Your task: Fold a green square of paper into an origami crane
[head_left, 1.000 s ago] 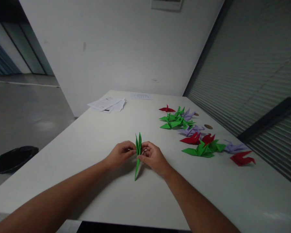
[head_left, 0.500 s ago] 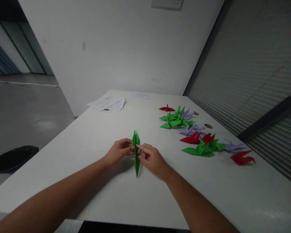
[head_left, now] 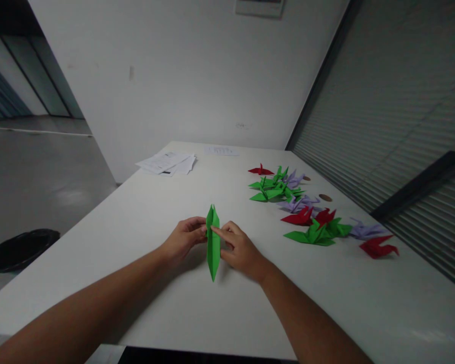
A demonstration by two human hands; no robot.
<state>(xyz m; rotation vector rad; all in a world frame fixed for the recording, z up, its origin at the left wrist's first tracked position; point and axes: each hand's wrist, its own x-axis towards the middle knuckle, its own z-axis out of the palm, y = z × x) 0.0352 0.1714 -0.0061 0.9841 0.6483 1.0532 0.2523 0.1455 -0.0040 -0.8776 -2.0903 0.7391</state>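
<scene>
A long, narrow piece of folded green origami paper is held upright above the white table, its points facing up and down. My left hand grips its left edge between thumb and fingers. From the right, my right hand holds it too, the index finger pressed on the middle crease and the other fingers curled by the right edge. Some fingertips behind the paper are hidden.
Several folded paper cranes in green, red and lilac lie along the table's right side. Paper sheets rest at the back left. A black-lined bin stands left of the table; window blinds border the right.
The green paper's flaps have spread, so it looks wider and shows its broad inner face. My right index finger now lies across the middle. Both hands stay in nearly the same place.
</scene>
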